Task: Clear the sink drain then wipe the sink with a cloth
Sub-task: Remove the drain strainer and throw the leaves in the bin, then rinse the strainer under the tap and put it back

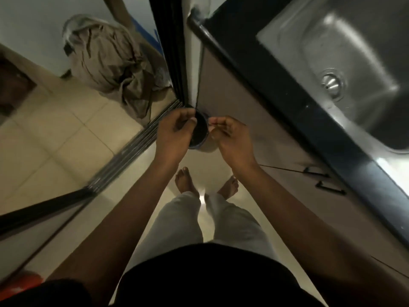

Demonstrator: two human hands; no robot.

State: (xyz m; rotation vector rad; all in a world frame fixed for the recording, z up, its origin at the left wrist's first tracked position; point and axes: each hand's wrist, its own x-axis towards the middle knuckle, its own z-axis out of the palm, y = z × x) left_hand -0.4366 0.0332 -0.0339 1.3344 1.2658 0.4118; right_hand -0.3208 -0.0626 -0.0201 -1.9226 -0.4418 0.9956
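The steel sink (354,47) fills the upper right, set in a dark countertop (276,89). Its round drain (331,83) lies in the basin floor. I stand turned away from it. A dark round bin (200,131) with a blue rim stands on the floor at the cabinet corner. My left hand (174,131) hovers over the bin's left side, fingers curled and thumb over the opening. My right hand (230,138) hovers at the bin's right side, fingertips pinched together. I cannot make out anything held in either hand. No cloth is in view.
Cabinet doors (254,140) with dark handles run below the countertop on the right. A sliding-door track (137,140) crosses the tiled floor on the left. Beyond it a crumpled brown fabric bundle (110,60) sits by the wall. My bare feet (188,182) stand just behind the bin.
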